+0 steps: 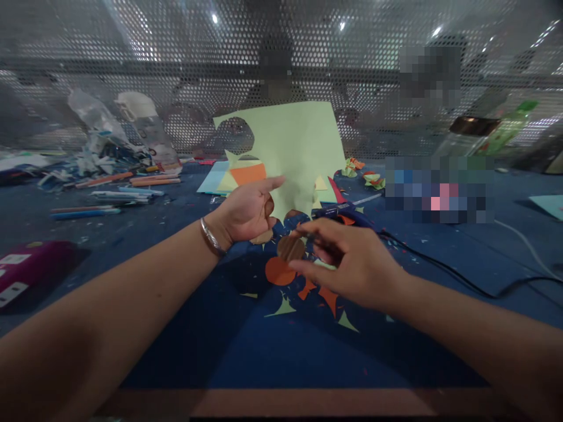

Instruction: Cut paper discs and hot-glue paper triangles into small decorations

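Observation:
My left hand (pixel 248 212) is closed on a large pale green paper sheet (pixel 299 138), one finger lying along its front. Rounded pieces are cut out of the sheet's left and lower edges, and it stands tilted up off the table. Lower and to the right, my right hand (pixel 352 261) has thumb and fingertips around a brown striped disc (pixel 290 249), slightly blurred. Just under that disc an orange paper circle (pixel 278 272) lies on the blue table. Another tan disc (pixel 263 237) shows partly below my left hand.
Green scraps (pixel 284 307) and orange scraps (pixel 328 300) litter the table. Marker pens (pixel 132 193) and a clear bottle (pixel 152 132) stand or lie left, near a purple case (pixel 33 269). A black cable (pixel 444 272) runs right. A perforated metal screen (pixel 197 76) rises behind.

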`<state>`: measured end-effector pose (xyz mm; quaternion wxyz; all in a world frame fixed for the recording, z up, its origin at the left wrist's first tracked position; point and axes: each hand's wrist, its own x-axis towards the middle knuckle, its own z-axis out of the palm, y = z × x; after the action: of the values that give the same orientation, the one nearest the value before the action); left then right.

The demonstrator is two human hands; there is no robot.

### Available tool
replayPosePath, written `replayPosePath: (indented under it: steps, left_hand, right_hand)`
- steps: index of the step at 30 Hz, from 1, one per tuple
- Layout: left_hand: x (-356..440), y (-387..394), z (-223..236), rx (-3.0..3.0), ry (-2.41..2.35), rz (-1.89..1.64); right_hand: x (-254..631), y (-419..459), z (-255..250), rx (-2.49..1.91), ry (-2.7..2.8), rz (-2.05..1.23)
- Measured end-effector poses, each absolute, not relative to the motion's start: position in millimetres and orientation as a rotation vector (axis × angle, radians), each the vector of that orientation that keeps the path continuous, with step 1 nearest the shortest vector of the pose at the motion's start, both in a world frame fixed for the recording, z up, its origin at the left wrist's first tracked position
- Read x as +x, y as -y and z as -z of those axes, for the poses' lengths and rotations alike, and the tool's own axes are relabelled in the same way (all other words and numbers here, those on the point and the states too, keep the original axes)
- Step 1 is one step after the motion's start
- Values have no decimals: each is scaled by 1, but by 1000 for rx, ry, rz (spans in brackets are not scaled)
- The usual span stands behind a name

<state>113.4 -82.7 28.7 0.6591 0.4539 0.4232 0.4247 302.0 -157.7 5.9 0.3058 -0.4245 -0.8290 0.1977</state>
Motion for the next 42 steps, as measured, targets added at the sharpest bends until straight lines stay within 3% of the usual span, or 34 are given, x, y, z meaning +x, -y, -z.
replayPosePath:
  steps: [4, 10, 42]
  left_hand:
    - [118, 90, -31, 897, -874, -861]
    - [120, 94, -28, 883, -853, -802]
    - [126, 102, -23, 1149, -868, -854]
  right_hand:
    - [319, 142, -11, -1168, 2039, -257]
    - [326, 133, -9, -1173, 2084, -148]
    - [330, 133, -7, -1149, 2127, -231]
